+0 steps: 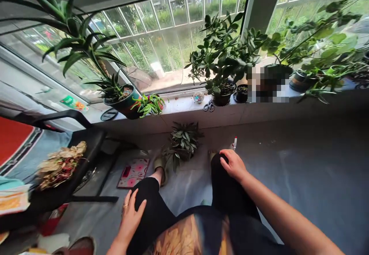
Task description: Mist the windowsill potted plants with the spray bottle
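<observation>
Left hand (131, 218) spread on left knee (147, 193), holding nothing. Right hand (233, 164) resting on right knee (223, 174), fingers loosely curved, empty. Nearest plant: potted plant (183, 141) on floor between feet, untouched. Red-capped tube (234, 143) upright just past right knee. Scissors (209, 106) on windowsill (184, 107) ahead, beside pots (223, 97). No step visibly under way.

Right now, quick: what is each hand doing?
Left hand: open, resting on the left thigh, holding nothing.
Right hand: open, fingers curved over the right knee, holding nothing.
</observation>
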The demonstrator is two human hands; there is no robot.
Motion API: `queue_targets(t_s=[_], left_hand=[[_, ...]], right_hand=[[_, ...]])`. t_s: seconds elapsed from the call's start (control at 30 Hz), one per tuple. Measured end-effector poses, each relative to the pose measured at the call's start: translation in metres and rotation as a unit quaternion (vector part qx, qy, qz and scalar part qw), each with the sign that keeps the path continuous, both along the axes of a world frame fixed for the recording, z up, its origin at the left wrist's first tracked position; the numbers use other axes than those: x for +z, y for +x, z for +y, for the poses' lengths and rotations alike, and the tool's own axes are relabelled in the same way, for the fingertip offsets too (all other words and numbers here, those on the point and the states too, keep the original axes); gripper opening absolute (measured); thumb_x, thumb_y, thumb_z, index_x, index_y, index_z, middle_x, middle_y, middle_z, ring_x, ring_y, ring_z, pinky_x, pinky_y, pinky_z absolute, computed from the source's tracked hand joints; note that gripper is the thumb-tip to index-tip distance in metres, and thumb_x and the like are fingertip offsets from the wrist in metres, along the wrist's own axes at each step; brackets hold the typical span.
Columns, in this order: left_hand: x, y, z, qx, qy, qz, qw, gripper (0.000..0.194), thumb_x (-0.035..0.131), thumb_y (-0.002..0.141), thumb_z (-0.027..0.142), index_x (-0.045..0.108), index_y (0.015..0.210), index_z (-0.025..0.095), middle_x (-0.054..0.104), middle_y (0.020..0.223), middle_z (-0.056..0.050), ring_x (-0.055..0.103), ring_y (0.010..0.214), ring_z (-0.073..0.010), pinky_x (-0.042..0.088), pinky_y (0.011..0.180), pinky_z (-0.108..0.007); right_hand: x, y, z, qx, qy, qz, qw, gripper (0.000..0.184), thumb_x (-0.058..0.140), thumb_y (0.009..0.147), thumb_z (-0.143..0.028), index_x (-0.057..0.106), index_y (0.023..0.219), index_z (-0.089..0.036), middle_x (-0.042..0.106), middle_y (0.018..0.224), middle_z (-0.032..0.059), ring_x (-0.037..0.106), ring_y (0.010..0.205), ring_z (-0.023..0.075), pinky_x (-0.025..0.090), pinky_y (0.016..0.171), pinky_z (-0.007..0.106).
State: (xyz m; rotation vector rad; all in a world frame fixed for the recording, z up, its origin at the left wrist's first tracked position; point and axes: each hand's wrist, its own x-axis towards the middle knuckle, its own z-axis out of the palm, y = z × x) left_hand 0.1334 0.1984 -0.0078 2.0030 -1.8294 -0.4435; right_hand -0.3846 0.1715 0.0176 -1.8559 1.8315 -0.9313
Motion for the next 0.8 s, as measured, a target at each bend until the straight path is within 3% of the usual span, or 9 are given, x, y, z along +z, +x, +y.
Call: queue_targets(t_s=[0.13, 0.27, 0.37, 0.57, 0.8], left_hand=[[0.014, -0.009, 0.048, -0.007, 0.010, 0.008, 1.000, 0.070, 0.041, 0.089, 0.061, 0.046, 0.141, 0.013, 0.033, 0.155, -0.020, 0.030, 0.148, -0.0342, 0.029, 0.121, -0.053], [0.031, -0.004, 0.069, -0.047, 0.008, -0.005, 0.999, 0.063, 0.044, 0.092, 0.057, 0.047, 0.142, 0.018, 0.033, 0.157, -0.016, 0.034, 0.146, -0.0315, 0.032, 0.120, -0.052], [0.032, -0.002, 0.063, -0.076, -0.016, -0.017, 0.997, 0.066, 0.043, 0.092, 0.056, 0.044, 0.144, 0.016, 0.035, 0.156, -0.017, 0.034, 0.147, -0.0308, 0.031, 0.120, -0.052], [0.005, -0.018, 0.041, -0.112, -0.080, -0.089, 0.986, 0.061, 0.043, 0.091, 0.051, 0.054, 0.137, 0.012, 0.040, 0.152, -0.020, 0.032, 0.145, -0.0382, 0.032, 0.117, -0.057], [0.001, -0.026, 0.040, -0.135, -0.123, -0.133, 0.974, 0.054, 0.043, 0.091, 0.038, 0.053, 0.138, 0.013, 0.040, 0.154, -0.017, 0.032, 0.145, -0.0368, 0.036, 0.115, -0.055]], right_hand=[[-0.001, -0.004, 0.010, -0.016, -0.017, -0.003, 1.000, 0.028, 0.049, 0.094, -0.032, 0.066, 0.114, -0.023, 0.069, 0.119, 0.0082, 0.058, 0.117, 0.0261, 0.046, 0.104, 0.043], [-0.002, -0.007, 0.023, -0.035, -0.027, -0.017, 0.999, 0.032, 0.048, 0.095, -0.034, 0.065, 0.120, -0.022, 0.065, 0.127, 0.0083, 0.055, 0.122, 0.0269, 0.044, 0.106, 0.046], [-0.008, -0.010, 0.033, -0.051, -0.020, -0.027, 0.998, 0.038, 0.046, 0.097, -0.038, 0.062, 0.128, -0.022, 0.060, 0.136, 0.0087, 0.051, 0.128, 0.0277, 0.043, 0.109, 0.048], [-0.027, -0.021, 0.054, -0.084, 0.005, -0.088, 0.993, 0.052, 0.042, 0.099, -0.049, 0.051, 0.143, -0.025, 0.049, 0.150, 0.0083, 0.043, 0.139, 0.0265, 0.036, 0.117, 0.047], [-0.041, -0.048, 0.068, -0.150, -0.019, -0.220, 0.964, 0.055, 0.045, 0.093, -0.057, 0.060, 0.132, -0.020, 0.061, 0.137, 0.0126, 0.055, 0.129, 0.0283, 0.041, 0.113, 0.044]])
